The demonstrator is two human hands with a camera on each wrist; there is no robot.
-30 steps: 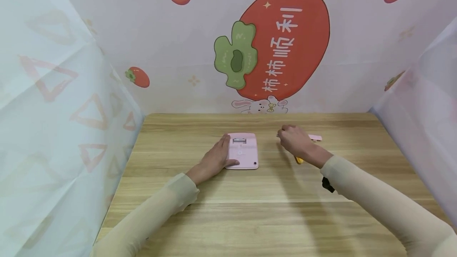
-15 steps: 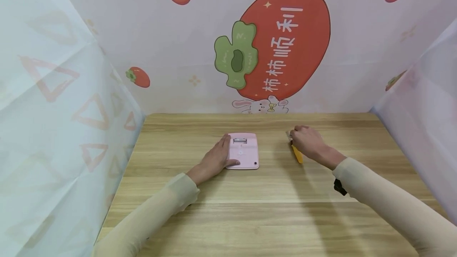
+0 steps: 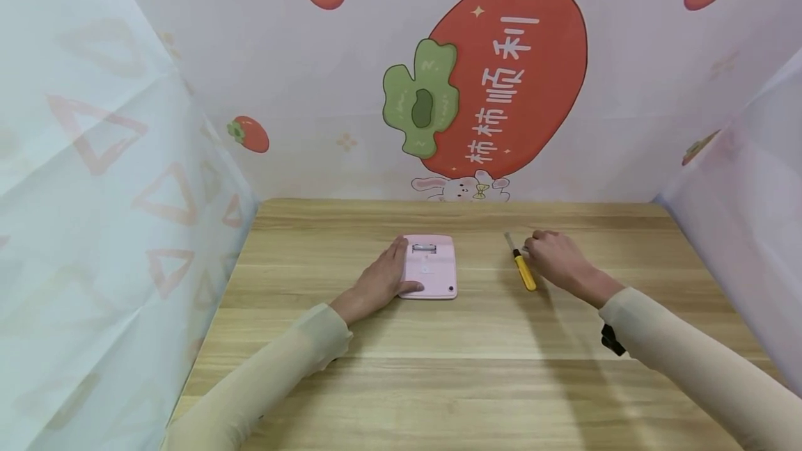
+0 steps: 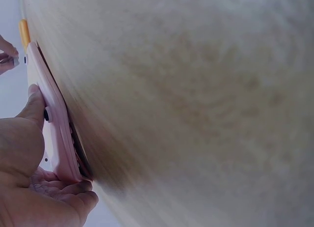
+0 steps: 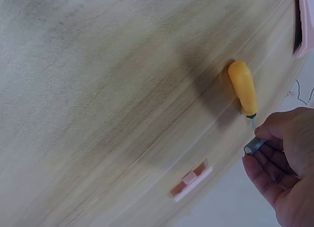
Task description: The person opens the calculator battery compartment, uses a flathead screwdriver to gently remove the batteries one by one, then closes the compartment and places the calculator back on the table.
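A pink calculator (image 3: 432,271) lies on its face, its back with an uncovered battery slot turned up; a silvery battery (image 3: 424,248) shows in the slot. My left hand (image 3: 378,277) grips it along the left side, the thumb on the back and the fingers at the edge, as the left wrist view shows. Between thumb and fingers, my right hand (image 3: 560,256) pinches a small silver battery (image 5: 254,146) above the table. Just left of that hand lies a screwdriver (image 3: 525,273) with a yellow handle. A small pink battery cover (image 5: 191,182) appears in the right wrist view; the hand hides it from the head view.
The wooden table (image 3: 376,381) carries these things. A printed backdrop (image 3: 326,75) rises behind its far edge, and pale sheets (image 3: 94,193) flank it on both sides.
My right hand has moved to the right with the battery, uncovering the whole screwdriver and hiding the pink cover. The left hand keeps its place on the calculator.
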